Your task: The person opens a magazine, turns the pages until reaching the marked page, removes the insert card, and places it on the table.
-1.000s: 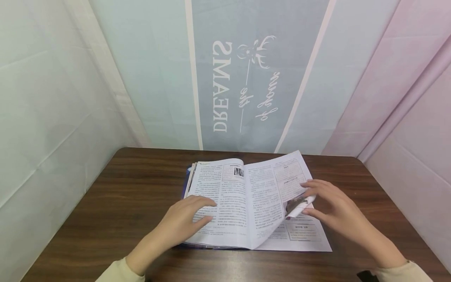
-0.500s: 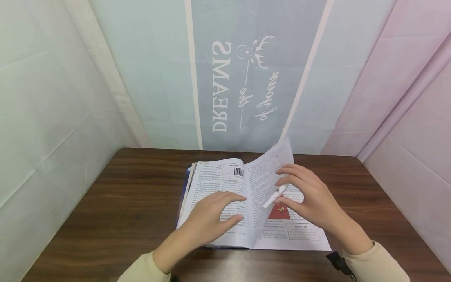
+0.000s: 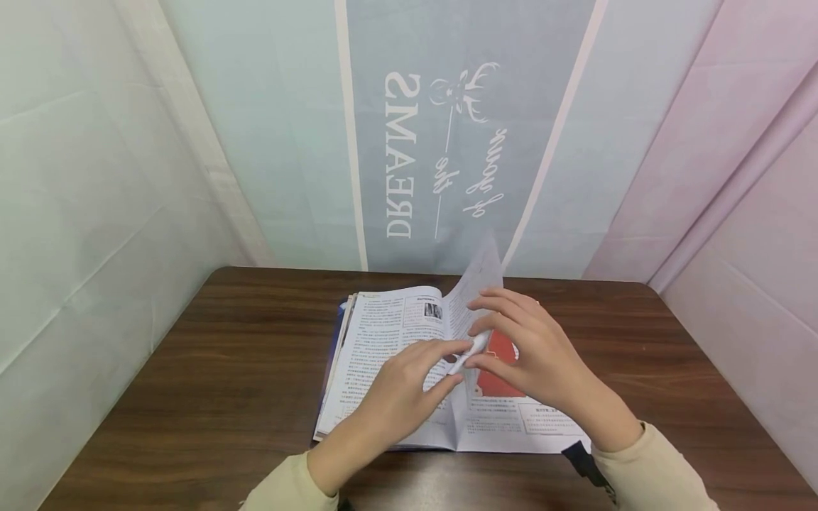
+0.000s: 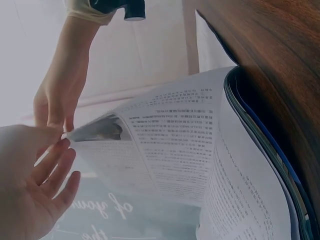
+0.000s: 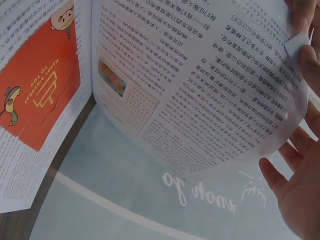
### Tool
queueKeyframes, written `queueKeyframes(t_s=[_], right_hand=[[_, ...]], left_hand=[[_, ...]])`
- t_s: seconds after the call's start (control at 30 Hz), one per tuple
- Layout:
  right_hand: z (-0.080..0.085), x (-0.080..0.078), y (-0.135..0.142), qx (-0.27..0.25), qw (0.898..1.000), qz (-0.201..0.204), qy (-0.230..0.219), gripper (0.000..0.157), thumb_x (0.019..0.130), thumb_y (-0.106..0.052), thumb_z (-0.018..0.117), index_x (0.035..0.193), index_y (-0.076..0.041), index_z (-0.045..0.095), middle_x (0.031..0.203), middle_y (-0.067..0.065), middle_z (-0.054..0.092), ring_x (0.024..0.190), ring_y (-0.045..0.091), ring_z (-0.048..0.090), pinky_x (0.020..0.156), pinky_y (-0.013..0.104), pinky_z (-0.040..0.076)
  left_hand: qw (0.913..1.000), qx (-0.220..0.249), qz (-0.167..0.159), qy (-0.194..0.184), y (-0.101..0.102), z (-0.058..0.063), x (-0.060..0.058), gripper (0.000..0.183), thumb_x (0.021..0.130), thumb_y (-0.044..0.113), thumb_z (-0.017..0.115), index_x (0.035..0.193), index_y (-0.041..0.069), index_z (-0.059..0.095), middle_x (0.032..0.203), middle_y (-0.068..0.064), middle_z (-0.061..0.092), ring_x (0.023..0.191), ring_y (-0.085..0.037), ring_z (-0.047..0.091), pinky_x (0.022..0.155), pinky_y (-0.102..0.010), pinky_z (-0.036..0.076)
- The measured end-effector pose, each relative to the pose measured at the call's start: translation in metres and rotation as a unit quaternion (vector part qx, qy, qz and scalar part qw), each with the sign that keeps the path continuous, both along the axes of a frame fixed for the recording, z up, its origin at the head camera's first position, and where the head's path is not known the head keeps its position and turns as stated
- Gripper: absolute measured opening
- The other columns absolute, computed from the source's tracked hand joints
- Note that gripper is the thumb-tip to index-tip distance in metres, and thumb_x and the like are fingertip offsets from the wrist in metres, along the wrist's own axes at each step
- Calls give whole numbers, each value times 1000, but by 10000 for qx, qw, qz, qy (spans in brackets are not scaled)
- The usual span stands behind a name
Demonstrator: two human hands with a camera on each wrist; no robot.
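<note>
A magazine point(image 3: 377, 341) lies spread open on the table. One right-hand page point(image 3: 476, 284) stands lifted, its outer edge curled. My right hand point(image 3: 540, 355) pinches that curled edge between thumb and fingers. From the other side my left hand point(image 3: 409, 380) meets the same edge, thumb and index finger around it; in the left wrist view the left hand point(image 4: 40, 185) has its fingertips at the edge beside the right hand point(image 4: 60, 95). Under the lifted page shows a red birthday picture point(image 5: 42, 75) with a cake outline and cartoon figures; I cannot tell whether it is printed or a loose card.
The dark wood table point(image 3: 243, 369) extends on both sides of the magazine. Behind it hangs a blue-grey curtain point(image 3: 294, 177) with mirrored lettering. Pale fabric walls point(image 3: 83, 248) stand at left and right.
My right hand has carried the page leftward and up from nearly flat to upright, baring the red picture. My left hand has moved right from the left page to the page's edge.
</note>
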State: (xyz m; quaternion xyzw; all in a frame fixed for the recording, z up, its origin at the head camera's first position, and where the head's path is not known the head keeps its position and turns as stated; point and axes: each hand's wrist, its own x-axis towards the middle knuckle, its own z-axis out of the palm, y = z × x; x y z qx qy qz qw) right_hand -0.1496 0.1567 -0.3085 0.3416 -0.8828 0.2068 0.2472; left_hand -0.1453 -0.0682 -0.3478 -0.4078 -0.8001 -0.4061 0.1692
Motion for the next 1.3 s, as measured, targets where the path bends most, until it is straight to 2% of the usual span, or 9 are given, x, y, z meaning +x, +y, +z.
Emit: queueKeyframes(t_s=[0.23, 0.4, 0.53, 0.77, 1.0, 1.1, 1.17, 1.23, 1.3], right_hand=[[2, 0, -7, -378, 9979, 288, 434, 43, 90, -54, 65, 102, -13, 71, 127, 5, 64, 126, 30, 52, 112, 33, 32], [3, 2, -9, -542, 9958, 389, 623, 43, 94, -52, 61, 106, -12, 71, 128, 5, 64, 124, 31, 54, 109, 33, 35], [1, 6, -5, -505, 9975, 249, 421, 45, 94, -53, 60, 109, -12, 71, 128, 6, 64, 124, 30, 54, 111, 44, 36], [-9, 15, 13, -293, 9992, -186, -203, 50, 89, -57, 65, 113, -14, 71, 127, 3, 64, 124, 26, 53, 114, 28, 29], [-23, 19, 33, -302, 9982, -383, -347, 51, 91, -62, 58, 113, -17, 70, 126, -1, 63, 121, 22, 54, 112, 20, 28], [-28, 22, 42, -317, 9968, -457, -579, 41, 83, -45, 78, 113, -19, 69, 126, -1, 63, 120, 21, 54, 109, 15, 27], [-31, 24, 47, -288, 9953, -568, -736, 42, 75, -29, 87, 113, -20, 69, 125, -2, 63, 118, 20, 55, 107, 11, 28], [-34, 26, 52, -243, 9939, -678, -840, 51, 67, -15, 91, 113, -21, 69, 124, -2, 63, 116, 20, 55, 104, 8, 28], [-38, 28, 57, -179, 9924, -789, -929, 54, 65, -10, 91, 113, -20, 69, 123, -1, 63, 116, 20, 55, 102, 5, 28]], left_hand=[[9997, 135, 100, -188, -4, 1, -1, 50, 87, 6, 75, 134, 14, 61, 115, -1, 70, 103, -12, 65, 92, -24, 52], [9989, 191, 229, -349, -9, -2, -3, 52, 87, 3, 75, 136, 13, 59, 119, -1, 68, 97, -11, 65, 86, -24, 54], [9975, 190, 474, -496, -17, -7, -5, 57, 87, 3, 75, 139, 13, 55, 124, -1, 66, 95, -10, 64, 82, -28, 56], [9897, 250, 1002, -992, -35, -13, -8, 66, 84, 1, 78, 143, 12, 51, 130, -5, 63, 95, -11, 64, 79, -27, 55], [9798, 122, 1461, -1362, -54, -20, -7, 70, 83, 1, 78, 145, 15, 47, 120, -7, 65, 82, -11, 59, 66, -27, 54], [9741, -19, 1632, -1562, -62, -22, -6, 73, 83, 2, 78, 146, 15, 45, 118, -7, 66, 79, -11, 57, 62, -24, 51], [9697, -129, 1731, -1718, -68, -23, -6, 74, 83, 3, 79, 147, 15, 44, 116, -6, 66, 79, -11, 56, 61, -23, 49], [9638, -228, 1834, -1923, -74, -24, -5, 75, 83, 5, 79, 148, 15, 42, 113, -5, 66, 80, -11, 56, 62, -23, 48], [9575, -340, 1913, -2133, -80, -24, -5, 76, 84, 7, 78, 149, 16, 40, 112, -4, 65, 82, -11, 57, 64, -24, 48]])
